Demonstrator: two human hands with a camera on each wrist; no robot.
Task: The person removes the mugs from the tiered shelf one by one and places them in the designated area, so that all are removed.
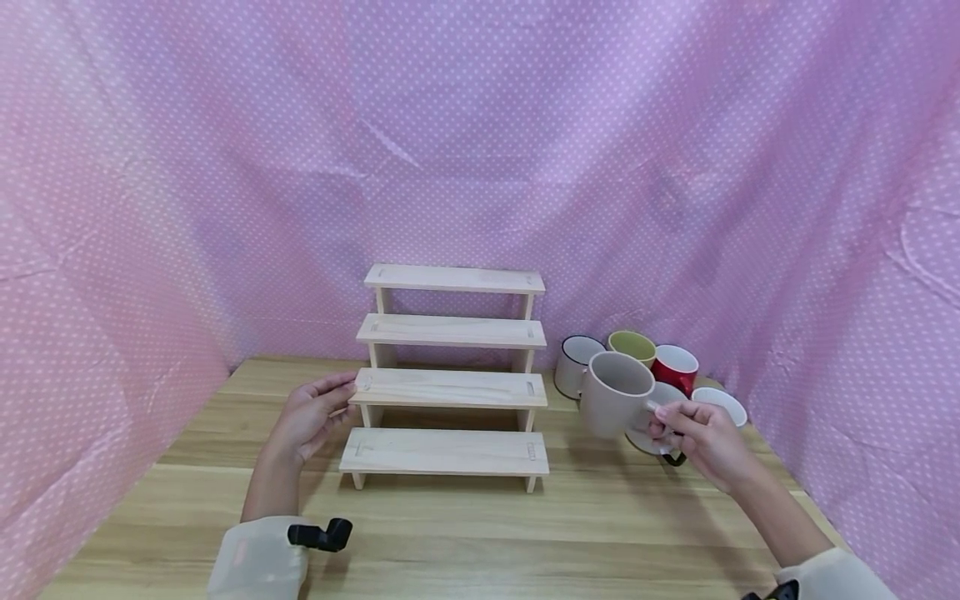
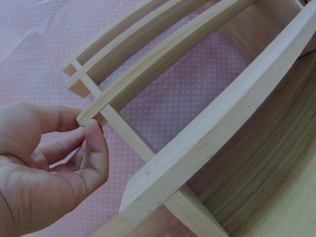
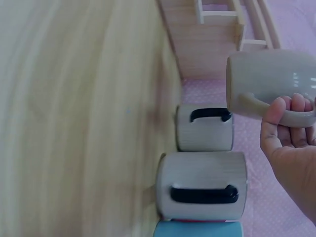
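Observation:
A wooden four-step display shelf stands on the table. My left hand pinches the left end of its second-lowest board between thumb and index finger, as the left wrist view shows. My right hand grips a beige mug by its handle. That mug hangs upright in the air to the right of the shelf, and in the head view it partly hides the mugs behind it. In the right wrist view the fingers curl through the mug's handle.
On the table's right stand a white mug with a black rim, a green mug, a red mug, a white mug with a black handle and a blue mug. A pink dotted cloth surrounds the wooden table.

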